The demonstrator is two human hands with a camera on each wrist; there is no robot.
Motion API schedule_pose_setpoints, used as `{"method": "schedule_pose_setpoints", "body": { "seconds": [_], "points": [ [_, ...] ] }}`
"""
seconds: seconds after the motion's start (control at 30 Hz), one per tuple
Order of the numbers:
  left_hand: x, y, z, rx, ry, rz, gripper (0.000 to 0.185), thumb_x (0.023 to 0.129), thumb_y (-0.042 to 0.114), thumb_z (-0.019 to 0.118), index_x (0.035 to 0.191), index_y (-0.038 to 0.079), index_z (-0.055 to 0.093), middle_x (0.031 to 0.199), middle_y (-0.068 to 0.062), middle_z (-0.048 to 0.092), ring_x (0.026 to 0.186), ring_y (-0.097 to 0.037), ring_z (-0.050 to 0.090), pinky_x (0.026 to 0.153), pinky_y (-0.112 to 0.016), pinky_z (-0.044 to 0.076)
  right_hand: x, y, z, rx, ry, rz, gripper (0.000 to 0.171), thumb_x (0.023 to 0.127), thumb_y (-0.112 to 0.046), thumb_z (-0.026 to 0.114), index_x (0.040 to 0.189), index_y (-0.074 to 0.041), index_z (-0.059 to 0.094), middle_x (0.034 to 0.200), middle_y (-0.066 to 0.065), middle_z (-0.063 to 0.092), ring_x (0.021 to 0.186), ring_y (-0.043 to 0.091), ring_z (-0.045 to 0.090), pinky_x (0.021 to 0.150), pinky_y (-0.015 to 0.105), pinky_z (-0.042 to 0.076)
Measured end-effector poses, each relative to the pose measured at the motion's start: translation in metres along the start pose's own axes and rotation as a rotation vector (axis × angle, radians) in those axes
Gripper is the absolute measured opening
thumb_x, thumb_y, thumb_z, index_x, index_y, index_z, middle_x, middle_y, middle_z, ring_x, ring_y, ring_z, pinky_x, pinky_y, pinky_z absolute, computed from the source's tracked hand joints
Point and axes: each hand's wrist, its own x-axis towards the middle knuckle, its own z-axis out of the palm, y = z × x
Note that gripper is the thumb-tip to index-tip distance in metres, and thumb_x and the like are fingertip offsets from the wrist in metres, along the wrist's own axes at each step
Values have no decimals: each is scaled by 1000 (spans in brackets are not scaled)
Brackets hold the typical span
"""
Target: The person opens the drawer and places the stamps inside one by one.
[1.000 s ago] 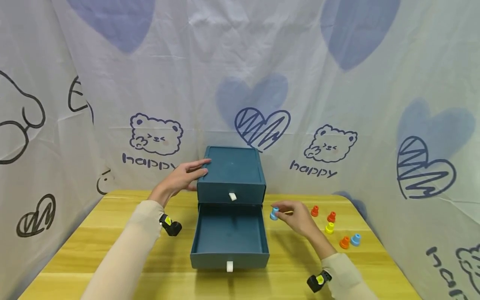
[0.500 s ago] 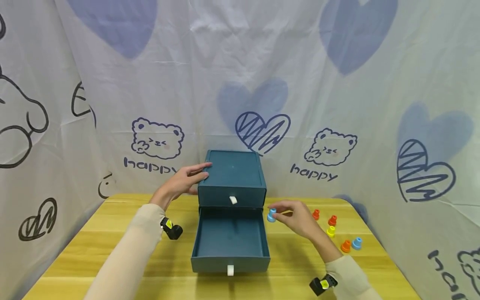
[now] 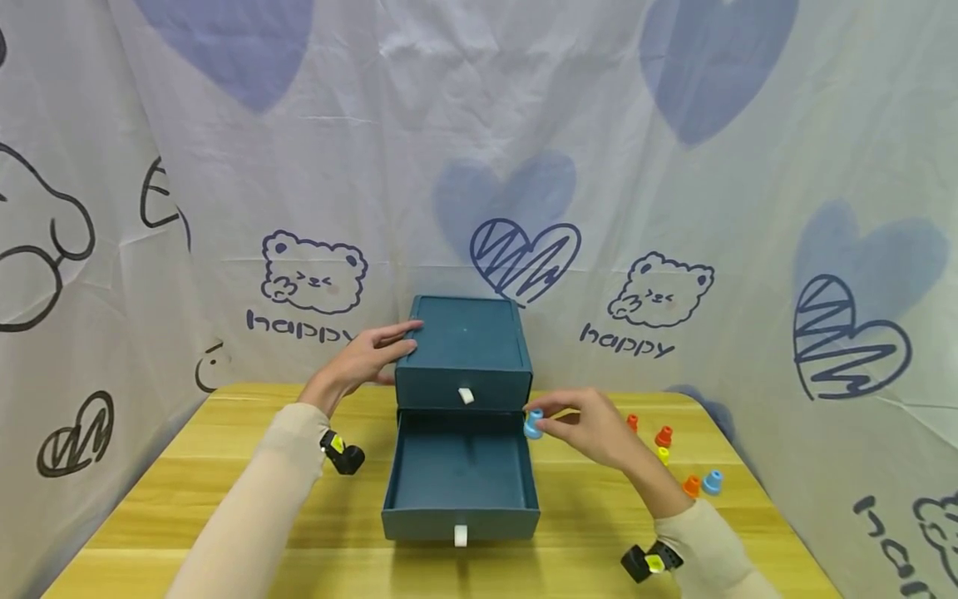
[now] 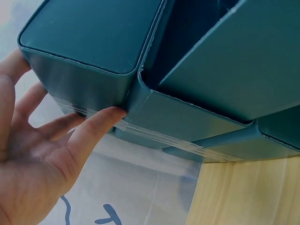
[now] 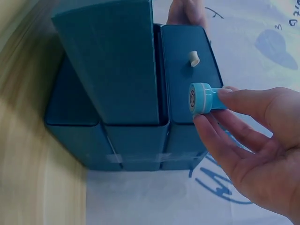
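My right hand point(image 3: 595, 428) pinches a small light-blue stamp point(image 3: 534, 424) between thumb and fingers, at the right rim of the pulled-out drawer point(image 3: 460, 524). A round face mark shows on the base of the stamp point(image 5: 201, 98) in the right wrist view. The teal drawer cabinet point(image 3: 467, 333) stands at the middle of the table, its top drawer point(image 3: 434, 388) pushed in. My left hand point(image 3: 362, 358) rests against the cabinet's upper left side, fingers extended. In the left wrist view, the left hand's fingertips point(image 4: 115, 112) touch the side wall.
Several stamps stand on the wooden table point(image 3: 337, 532) at the right: red point(image 3: 664, 436), yellow point(image 3: 663, 455), orange point(image 3: 692, 486) and light blue point(image 3: 713, 482). My right hand partly covers another red one point(image 3: 632, 423). A printed cloth point(image 3: 479, 125) hangs behind the cabinet.
My right hand has moved left with the blue stamp, from beside the drawer to its right rim. My left hand has stayed on the cabinet.
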Motion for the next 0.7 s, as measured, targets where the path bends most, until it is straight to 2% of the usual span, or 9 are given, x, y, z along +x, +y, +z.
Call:
{"method": "schedule_pose_setpoints", "body": {
  "seconds": [0.3, 0.7],
  "points": [
    [-1, 2, 0, 8, -3, 5, 61, 107, 38, 56, 162, 21, 35, 172, -17, 22, 157, -43, 25, 110, -66, 46, 7, -17, 5, -15, -59, -30, 23, 94, -4, 73, 116, -11, 78, 112, 9, 76, 97, 19, 70, 85, 28, 64],
    [0, 0, 0, 4, -13, 7, 62, 107, 38, 56, 163, 21, 35, 172, -17, 21, 157, -43, 24, 111, -66, 45, 26, -38, 11, -122, -175, -170, 18, 94, -9, 74, 112, -11, 79, 107, 3, 78, 85, 7, 66, 82, 18, 60]
  ]
}}
